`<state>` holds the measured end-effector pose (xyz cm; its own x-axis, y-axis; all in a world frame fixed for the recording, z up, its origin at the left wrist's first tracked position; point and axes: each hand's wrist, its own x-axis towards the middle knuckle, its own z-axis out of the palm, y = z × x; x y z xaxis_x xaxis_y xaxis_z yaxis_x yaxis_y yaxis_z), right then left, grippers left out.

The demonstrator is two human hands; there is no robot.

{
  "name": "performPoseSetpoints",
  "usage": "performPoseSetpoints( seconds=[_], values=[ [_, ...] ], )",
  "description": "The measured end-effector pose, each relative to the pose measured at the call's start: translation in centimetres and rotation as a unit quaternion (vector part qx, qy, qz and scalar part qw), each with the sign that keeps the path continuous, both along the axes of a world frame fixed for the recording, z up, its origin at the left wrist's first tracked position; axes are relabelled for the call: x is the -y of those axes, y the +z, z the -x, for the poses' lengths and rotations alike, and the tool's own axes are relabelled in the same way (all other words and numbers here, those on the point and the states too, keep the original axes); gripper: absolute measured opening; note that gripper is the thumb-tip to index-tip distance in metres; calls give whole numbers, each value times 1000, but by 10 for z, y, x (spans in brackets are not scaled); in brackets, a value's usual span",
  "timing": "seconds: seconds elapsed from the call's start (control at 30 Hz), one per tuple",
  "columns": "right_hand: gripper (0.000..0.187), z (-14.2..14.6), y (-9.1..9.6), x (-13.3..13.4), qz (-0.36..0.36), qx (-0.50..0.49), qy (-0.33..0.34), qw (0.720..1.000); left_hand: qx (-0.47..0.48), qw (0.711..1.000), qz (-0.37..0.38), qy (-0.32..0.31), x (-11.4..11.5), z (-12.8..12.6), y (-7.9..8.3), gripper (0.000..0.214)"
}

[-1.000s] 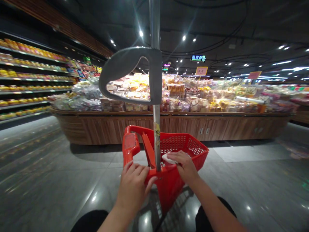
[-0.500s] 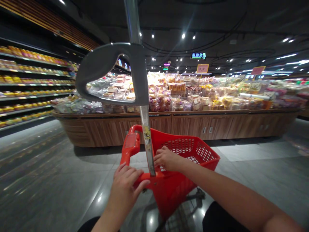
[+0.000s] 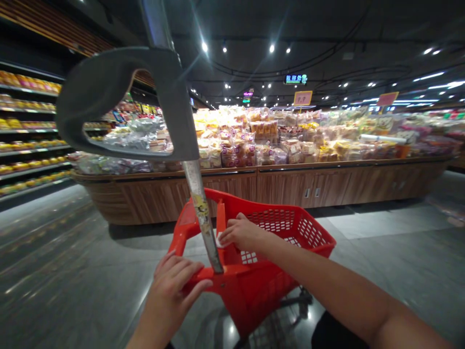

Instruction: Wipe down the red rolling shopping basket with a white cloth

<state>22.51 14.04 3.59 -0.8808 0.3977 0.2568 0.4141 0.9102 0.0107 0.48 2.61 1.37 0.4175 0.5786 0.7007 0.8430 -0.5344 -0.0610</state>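
Note:
A red plastic shopping cart stands before me, with a perforated basket. My left hand is wrapped over the near corner of its red handle, thumb on the near side. My right hand reaches over the basket's near end with the fingers pinched together. A bit of something white shows at its fingertips, against the red panel behind the handle; its kind is too small to tell. Between my hands rises a metal pole with worn stickers, carrying a grey loop-shaped grip.
Beyond the cart runs a wood-panelled display counter heaped with packaged baked goods. Shelves of packed goods line the left side. A price sign stands over the counter. Grey tiled floor surrounds the cart.
The pole and grey grip have shifted left and nearer in view. My right hand has moved slightly left along the panel, and the white bit now shows. My left hand stays on the handle.

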Motion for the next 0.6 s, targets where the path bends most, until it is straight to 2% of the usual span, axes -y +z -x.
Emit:
performPoseSetpoints(
  seconds=[0.17, 0.37, 0.53, 0.6],
  values=[
    [36, 2, 4, -6, 29, 21, 28, 999, -17, 1000, -13, -7, 1, 6, 4, 29],
    [37, 7, -10, -36, 21, -47, -55, 997, -40, 998, -42, -10, 4, 13, 2, 32],
    [40, 8, -8, -46, 66, -20, 24, 997, -46, 997, -51, -20, 6, 14, 1, 35],
    [38, 10, -7, -52, 66, -14, 18, 998, -45, 997, -54, -20, 6, 14, 1, 36]
  ],
)
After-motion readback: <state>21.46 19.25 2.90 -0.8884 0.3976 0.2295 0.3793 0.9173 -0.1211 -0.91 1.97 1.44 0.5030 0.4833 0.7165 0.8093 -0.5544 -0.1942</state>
